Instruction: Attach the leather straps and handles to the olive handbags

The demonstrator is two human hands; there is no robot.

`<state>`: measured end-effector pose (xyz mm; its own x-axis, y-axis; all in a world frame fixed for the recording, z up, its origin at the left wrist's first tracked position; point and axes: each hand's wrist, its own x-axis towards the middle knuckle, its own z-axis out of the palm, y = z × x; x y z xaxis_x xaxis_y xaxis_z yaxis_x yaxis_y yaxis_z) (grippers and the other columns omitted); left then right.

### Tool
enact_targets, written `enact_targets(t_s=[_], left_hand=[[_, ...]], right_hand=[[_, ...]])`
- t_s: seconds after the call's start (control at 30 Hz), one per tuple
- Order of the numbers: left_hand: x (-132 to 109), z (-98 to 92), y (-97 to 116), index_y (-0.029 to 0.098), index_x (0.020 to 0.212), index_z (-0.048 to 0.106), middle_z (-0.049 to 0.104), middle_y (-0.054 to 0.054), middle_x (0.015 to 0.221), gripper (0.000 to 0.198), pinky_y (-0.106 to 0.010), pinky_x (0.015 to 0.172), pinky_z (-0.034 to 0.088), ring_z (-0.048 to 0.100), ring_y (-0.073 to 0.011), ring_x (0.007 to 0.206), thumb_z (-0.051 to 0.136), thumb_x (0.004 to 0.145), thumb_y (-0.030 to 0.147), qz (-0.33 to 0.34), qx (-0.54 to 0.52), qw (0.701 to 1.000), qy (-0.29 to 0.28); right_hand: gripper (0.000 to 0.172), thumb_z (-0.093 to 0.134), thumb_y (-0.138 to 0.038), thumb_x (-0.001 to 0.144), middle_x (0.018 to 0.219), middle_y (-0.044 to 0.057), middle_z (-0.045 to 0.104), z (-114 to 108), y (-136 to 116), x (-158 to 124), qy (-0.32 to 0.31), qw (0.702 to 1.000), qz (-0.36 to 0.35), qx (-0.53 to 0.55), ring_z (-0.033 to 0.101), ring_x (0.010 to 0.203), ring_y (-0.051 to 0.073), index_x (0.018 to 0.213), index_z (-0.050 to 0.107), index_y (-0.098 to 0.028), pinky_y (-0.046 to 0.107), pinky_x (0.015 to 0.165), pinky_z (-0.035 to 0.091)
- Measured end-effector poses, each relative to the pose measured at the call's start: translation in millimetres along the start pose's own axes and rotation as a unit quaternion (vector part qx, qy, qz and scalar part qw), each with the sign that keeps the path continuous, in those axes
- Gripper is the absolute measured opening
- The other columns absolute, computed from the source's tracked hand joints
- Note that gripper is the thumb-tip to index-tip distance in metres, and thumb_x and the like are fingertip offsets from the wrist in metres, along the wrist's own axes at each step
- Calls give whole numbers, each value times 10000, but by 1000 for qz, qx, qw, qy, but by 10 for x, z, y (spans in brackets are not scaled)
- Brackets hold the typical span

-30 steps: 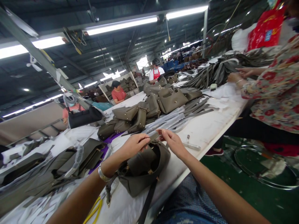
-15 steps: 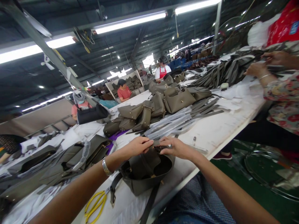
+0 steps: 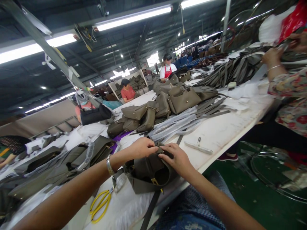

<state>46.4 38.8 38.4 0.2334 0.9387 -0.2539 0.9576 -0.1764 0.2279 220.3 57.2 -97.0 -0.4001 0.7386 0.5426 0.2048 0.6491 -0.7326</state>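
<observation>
An olive-grey handbag [image 3: 141,185] stands on the white table in front of me, its mouth open towards me and its dark inside showing. My left hand [image 3: 143,147] pinches the bag's far upper edge. Close beside it, my right hand [image 3: 176,158] grips the same edge, its fingers bent over the material. The fingertips nearly meet, and what small part lies between them is hidden. A gold-coloured fitting [image 3: 154,181] shows on the flap that hangs into the opening. Below the bag, a dark strap [image 3: 151,209] runs down over the table edge.
Yellow-handled scissors [image 3: 100,206] lie left of the bag. A metal T-shaped tool [image 3: 198,147] rests to the right. Piled handbags [image 3: 184,101] and wrapped straps [image 3: 175,124] lie beyond; more bag pieces [image 3: 57,172] cover the left. A co-worker's hands [image 3: 273,59] hold straps at far right.
My right hand has turned and drawn slightly down on the bag's edge. The flap with the gold-coloured fitting shows more plainly. At right, the co-worker's hands have risen.
</observation>
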Motion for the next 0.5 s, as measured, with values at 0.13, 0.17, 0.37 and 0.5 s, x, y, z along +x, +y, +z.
enact_targets(t_s=[0.13,0.17,0.37,0.5], left_hand=[[-67,-41,47,169,582,572,557,9,502,376,-232,476,327,494,-122,472,477,847,419,-31,-53,996,-58],[-84,-49,60,172,586,571,568,8,504,366,-229,475,342,507,-123,467,477,844,413,-36,-71,994,-70],[-75,-100,144,178,535,572,574,4,467,327,-239,472,342,505,-127,441,495,797,358,-59,-37,994,-78],[15,-108,197,172,481,590,561,-7,434,347,-253,472,315,501,-134,441,522,772,348,-52,32,995,-74]], right_hand=[[198,698,-352,863,1046,53,658,2,-16,-20,12,1000,-13,5,584,1032,229,1031,700,-246,354,893,486],[193,698,-352,863,1038,52,658,2,-22,-23,13,1000,-16,3,583,1031,232,1025,693,-247,358,890,485],[202,702,-343,858,1017,58,657,51,-96,-67,41,998,-23,-31,574,995,248,1024,652,-240,377,854,470],[218,704,-359,853,1023,68,666,110,-148,-110,64,996,-4,-67,580,986,266,1021,648,-231,395,850,452]])
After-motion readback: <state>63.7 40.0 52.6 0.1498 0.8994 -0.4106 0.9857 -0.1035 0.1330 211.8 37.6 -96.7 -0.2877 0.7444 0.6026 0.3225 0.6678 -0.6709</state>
